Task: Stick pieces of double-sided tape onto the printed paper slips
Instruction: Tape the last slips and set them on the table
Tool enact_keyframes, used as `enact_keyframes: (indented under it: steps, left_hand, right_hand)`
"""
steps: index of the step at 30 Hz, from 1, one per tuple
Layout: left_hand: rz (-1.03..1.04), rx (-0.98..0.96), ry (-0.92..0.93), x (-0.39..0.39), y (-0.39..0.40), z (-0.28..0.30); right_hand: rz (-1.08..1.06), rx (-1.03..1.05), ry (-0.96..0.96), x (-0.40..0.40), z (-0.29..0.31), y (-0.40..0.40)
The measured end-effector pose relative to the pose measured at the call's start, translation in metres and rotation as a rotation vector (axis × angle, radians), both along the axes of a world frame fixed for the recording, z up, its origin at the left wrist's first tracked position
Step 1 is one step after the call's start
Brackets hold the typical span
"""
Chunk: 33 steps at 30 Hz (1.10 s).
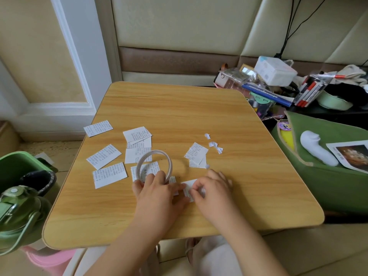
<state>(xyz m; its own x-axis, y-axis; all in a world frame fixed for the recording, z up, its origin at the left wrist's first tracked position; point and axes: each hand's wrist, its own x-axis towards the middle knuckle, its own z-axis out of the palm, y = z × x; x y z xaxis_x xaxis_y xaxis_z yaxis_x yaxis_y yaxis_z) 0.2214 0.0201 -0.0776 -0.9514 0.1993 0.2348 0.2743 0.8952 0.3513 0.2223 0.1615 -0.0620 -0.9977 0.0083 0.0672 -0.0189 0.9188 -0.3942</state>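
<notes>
Paper slip (189, 189) under both hands, right hand (214, 186) pinching it, left hand (157, 188) gripping tape roll (154, 166) (upright).

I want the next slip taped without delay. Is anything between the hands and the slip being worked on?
Nothing visible. The right hand already pinches the slip on the table, while the left hand holds the tape roll right beside it.

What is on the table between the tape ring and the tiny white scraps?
In the head view, a small pile of printed paper slips lies between the tape roll and the white backing scraps, on the wooden table.
</notes>
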Motion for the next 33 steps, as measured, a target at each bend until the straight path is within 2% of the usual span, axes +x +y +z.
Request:
enact_keyframes:
  steps: [2, 6, 12, 16, 20, 22, 24, 27, 30, 33]
  left_hand:
    - [0.038, -0.026, 0.004, 0.001, 0.001, 0.005]
    - [0.083, -0.055, -0.104, 0.002, 0.002, 0.009]
    - [0.133, -0.076, -0.171, -0.008, -0.012, 0.017]
    - [0.174, -0.108, -0.221, -0.019, -0.024, 0.024]
    - [0.179, -0.096, -0.211, -0.022, -0.027, 0.032]
    - [0.138, 0.002, -0.129, -0.017, -0.028, 0.033]
    - [0.031, 0.204, -0.054, -0.007, -0.027, 0.039]
    - [-0.094, 0.561, -0.049, 0.009, -0.024, 0.048]
    - [-0.103, 0.81, -0.103, 0.02, -0.018, 0.058]
    - [-0.124, 0.981, -0.208, 0.029, -0.013, 0.073]
  right_hand:
    - [-0.056, -0.001, 0.015, 0.001, -0.001, 0.004]
    - [-0.168, 0.042, 0.011, 0.002, 0.001, 0.023]
    - [-0.26, -0.199, 0.26, 0.024, -0.009, 0.033]
    - [-0.231, -0.272, 0.304, 0.036, -0.008, 0.033]
    - [-0.187, -0.33, 0.268, 0.038, -0.006, 0.03]
    - [-0.163, -0.376, 0.227, 0.04, -0.004, 0.028]
    - [-0.141, -0.417, 0.208, 0.044, 0.002, 0.024]
    - [-0.086, -0.463, 0.26, 0.05, 0.022, 0.013]
    - [0.017, -0.497, 0.368, 0.054, 0.043, 0.002]
    - [0.112, -0.483, 0.473, 0.055, 0.059, -0.006]
